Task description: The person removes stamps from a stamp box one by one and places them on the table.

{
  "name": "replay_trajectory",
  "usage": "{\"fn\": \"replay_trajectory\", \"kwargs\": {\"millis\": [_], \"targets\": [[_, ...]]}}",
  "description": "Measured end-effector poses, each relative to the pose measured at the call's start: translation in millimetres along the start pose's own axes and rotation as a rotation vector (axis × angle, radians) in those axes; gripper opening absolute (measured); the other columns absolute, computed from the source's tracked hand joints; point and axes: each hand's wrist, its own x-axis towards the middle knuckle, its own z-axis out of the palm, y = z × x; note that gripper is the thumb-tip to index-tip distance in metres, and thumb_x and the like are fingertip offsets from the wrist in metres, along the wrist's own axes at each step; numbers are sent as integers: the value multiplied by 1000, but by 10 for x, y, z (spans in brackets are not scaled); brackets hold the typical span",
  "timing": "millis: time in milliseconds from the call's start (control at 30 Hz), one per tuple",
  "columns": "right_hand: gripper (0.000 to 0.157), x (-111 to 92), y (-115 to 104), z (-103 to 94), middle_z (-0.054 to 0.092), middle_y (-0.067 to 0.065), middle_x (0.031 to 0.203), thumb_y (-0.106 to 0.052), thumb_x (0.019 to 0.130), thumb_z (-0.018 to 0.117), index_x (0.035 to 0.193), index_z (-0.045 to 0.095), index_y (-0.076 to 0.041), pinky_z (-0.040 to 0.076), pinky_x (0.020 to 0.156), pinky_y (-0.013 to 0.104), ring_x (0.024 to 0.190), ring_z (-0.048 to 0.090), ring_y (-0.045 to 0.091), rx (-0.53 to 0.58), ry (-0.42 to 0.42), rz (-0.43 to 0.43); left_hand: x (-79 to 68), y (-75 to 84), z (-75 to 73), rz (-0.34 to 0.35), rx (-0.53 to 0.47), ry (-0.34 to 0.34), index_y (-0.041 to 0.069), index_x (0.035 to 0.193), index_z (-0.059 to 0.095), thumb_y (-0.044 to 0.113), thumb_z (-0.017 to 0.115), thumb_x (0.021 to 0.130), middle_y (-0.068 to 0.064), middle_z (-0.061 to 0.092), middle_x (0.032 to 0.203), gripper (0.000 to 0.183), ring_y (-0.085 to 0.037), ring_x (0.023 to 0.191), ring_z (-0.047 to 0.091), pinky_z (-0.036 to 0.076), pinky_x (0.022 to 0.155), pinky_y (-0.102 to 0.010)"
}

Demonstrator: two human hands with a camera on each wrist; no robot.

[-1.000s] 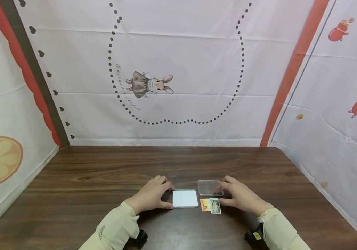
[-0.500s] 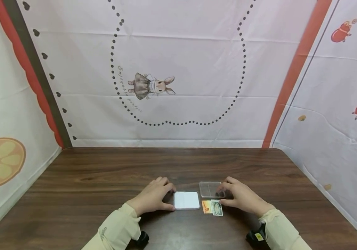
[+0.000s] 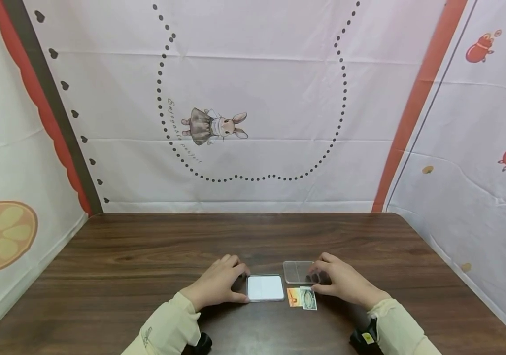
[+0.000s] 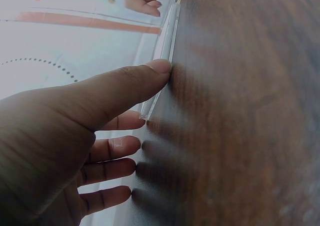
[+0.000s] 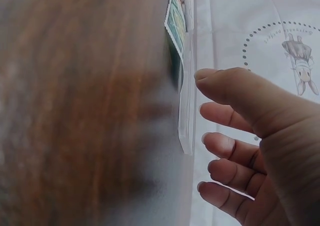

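Observation:
A shallow clear plastic case (image 3: 265, 288) with a white insert lies flat on the table. My left hand (image 3: 217, 281) holds it at its left end, thumb on the near edge and index finger at the far corner. Right of the case is a clear plastic lid (image 3: 296, 271). Two postage stamps lie just in front of the lid, an orange stamp (image 3: 294, 297) and a green stamp (image 3: 309, 300). My right hand (image 3: 346, 282) is at the lid's right end, its loosely bent fingers holding nothing. In the right wrist view, a gap shows between the fingertips and the lid (image 5: 186, 111).
The dark wood-grain table (image 3: 146, 241) runs back to a white printed cloth (image 3: 261, 88) with a rabbit figure. More cloth hangs at both sides. A black wrist device (image 3: 363, 340) sits under the right sleeve (image 3: 403, 325).
The head view has shifted slightly, so everything appears a little lower. Both hands, the case, the lid and the stamps keep their places relative to each other.

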Motion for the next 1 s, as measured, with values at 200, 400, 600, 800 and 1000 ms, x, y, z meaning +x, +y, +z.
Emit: {"fn": "replay_trajectory", "kwargs": {"millis": [200, 400, 600, 800, 1000], "targets": [[27, 12, 8, 0, 49, -7, 92, -36, 78, 68, 99, 63, -21, 41, 65, 22, 76, 46, 3, 0, -3, 2, 3, 15, -1, 16, 14, 15, 22, 108, 58, 54, 67, 70, 6, 49, 97, 51, -9, 87, 41, 37, 77, -32], [28, 22, 9, 12, 50, -7, 92, -38, 77, 68, 99, 63, -22, 41, 64, 22, 76, 46, 3, -7, -1, 8, -6, 11, 15, 10, 11, 13, 22, 107, 58, 54, 67, 70, 7, 48, 96, 50, -9, 87, 41, 37, 78, -32], [30, 35, 11, 18, 49, -7, 92, -38, 76, 68, 100, 63, -21, 40, 64, 22, 76, 46, 4, -6, -3, 11, -7, 11, 27, 22, 16, 37, 22, 106, 58, 54, 68, 70, 7, 48, 96, 49, -9, 88, 42, 37, 78, -32], [31, 47, 27, 24, 50, -7, 93, -39, 76, 68, 100, 62, -21, 41, 64, 23, 77, 47, 3, -11, 10, 0, -3, 3, 21, 25, 22, 37, 21, 106, 58, 54, 68, 70, 7, 48, 96, 50, -9, 88, 42, 38, 77, -33], [31, 66, 52, 36, 50, -8, 92, -40, 76, 69, 100, 63, -21, 41, 64, 23, 76, 46, 3, -27, 26, 3, -3, 1, 15, 5, 24, 18, 23, 107, 57, 55, 67, 69, 8, 48, 97, 50, -8, 88, 42, 38, 79, -33]]}}
